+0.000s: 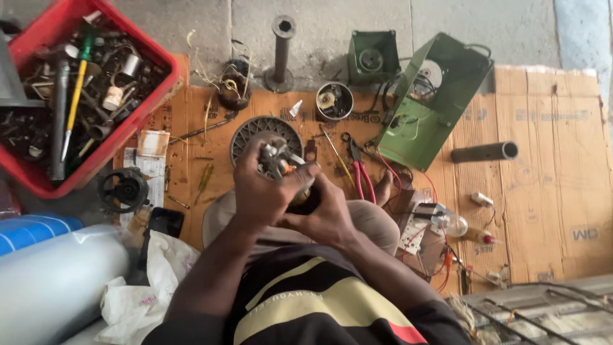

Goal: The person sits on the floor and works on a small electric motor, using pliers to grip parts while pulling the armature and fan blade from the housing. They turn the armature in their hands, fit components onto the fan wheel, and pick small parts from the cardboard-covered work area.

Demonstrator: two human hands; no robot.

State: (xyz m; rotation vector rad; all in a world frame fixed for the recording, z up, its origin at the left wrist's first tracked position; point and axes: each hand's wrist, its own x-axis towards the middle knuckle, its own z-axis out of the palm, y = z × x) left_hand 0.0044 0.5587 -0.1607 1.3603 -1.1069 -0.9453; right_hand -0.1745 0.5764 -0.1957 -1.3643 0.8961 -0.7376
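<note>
Both hands grip a small motor at frame centre: the left hand is clamped round its body, the right hand closed underneath. Steady work here likely calls for a firm left grip; red pliers lie just right on the cardboard

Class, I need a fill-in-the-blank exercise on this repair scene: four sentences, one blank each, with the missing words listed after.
1. The left hand and right hand together hold a small ____ part.
2. The crate of scrap tools at upper left is ____ in colour.
3. The pliers lying on the cardboard have ____ handles.
4. The tilted open metal housing is painted ____.

Missing words: metal; red; red; green
</note>
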